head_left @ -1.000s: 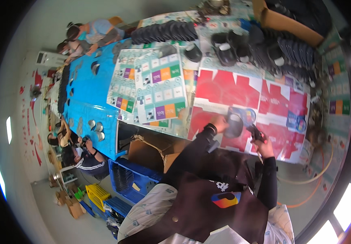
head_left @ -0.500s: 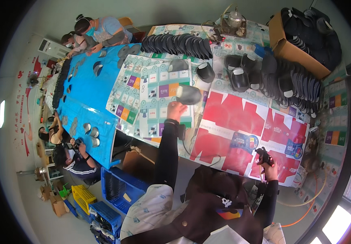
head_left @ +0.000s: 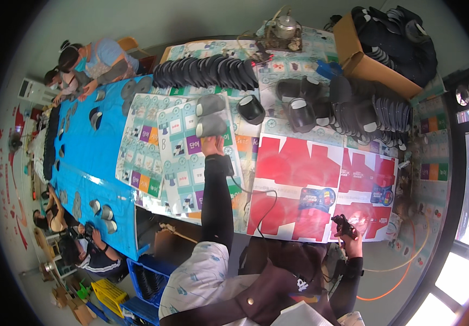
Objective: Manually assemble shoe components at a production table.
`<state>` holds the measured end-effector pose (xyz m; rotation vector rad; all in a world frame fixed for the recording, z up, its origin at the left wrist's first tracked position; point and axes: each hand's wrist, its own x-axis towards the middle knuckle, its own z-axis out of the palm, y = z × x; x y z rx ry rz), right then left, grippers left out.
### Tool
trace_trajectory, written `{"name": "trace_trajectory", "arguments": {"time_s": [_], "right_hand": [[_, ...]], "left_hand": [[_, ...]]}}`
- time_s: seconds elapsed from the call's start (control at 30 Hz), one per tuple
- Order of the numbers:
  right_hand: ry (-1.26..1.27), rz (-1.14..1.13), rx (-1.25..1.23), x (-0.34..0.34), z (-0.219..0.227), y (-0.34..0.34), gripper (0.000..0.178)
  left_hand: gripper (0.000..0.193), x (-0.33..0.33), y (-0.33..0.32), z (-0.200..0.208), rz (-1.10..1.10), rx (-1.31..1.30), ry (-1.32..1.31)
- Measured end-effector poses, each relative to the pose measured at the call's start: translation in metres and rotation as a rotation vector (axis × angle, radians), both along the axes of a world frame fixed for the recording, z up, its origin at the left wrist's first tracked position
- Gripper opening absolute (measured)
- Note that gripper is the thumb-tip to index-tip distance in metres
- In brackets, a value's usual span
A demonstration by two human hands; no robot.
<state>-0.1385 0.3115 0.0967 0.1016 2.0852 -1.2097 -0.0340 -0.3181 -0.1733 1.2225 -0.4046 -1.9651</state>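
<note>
At the middle of the table, my left hand [head_left: 213,145] has its fingers closed at the near edge of a dark grey, curved shoe-upper piece [head_left: 211,126] with a pale tab. This piece lies on a white printed sheet [head_left: 177,174], just below a similar grey piece [head_left: 211,105]. My right hand [head_left: 352,245] grips a black spray gun [head_left: 345,225] over the near edge of a red-and-white printed sheet [head_left: 294,212]. The gun's trigger is partly hidden by my fingers.
Black curved pieces stand in a long row [head_left: 207,71] and in piles [head_left: 376,111]. A cardboard box [head_left: 376,62] holds more. A metal kettle [head_left: 286,27] stands behind. An orange hose [head_left: 392,293] hangs at right. Other people work around the blue table [head_left: 104,152].
My left hand has brought the grey piece left and laid it below the other one on the sheet. My right hand keeps the spray gun in about the same place. The view has shifted.
</note>
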Motion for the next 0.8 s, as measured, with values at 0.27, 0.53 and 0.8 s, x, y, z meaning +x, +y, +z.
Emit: {"name": "trace_trajectory", "arguments": {"time_s": [0.27, 0.53, 0.8], "right_hand": [[-0.026, -0.037, -0.018, 0.017, 0.013, 0.013, 0.039], [-0.057, -0.036, -0.01, 0.022, 0.006, 0.02, 0.044], [-0.046, -0.01, 0.004, 0.013, 0.004, 0.005, 0.045]], "left_hand": [[0.045, -0.008, -0.012, 0.031, 0.076, 0.073, -0.108], [0.013, -0.004, 0.0, 0.047, 0.081, 0.042, -0.048], [0.034, -0.043, -0.003, 0.019, -0.722, -0.292, -0.361]]}}
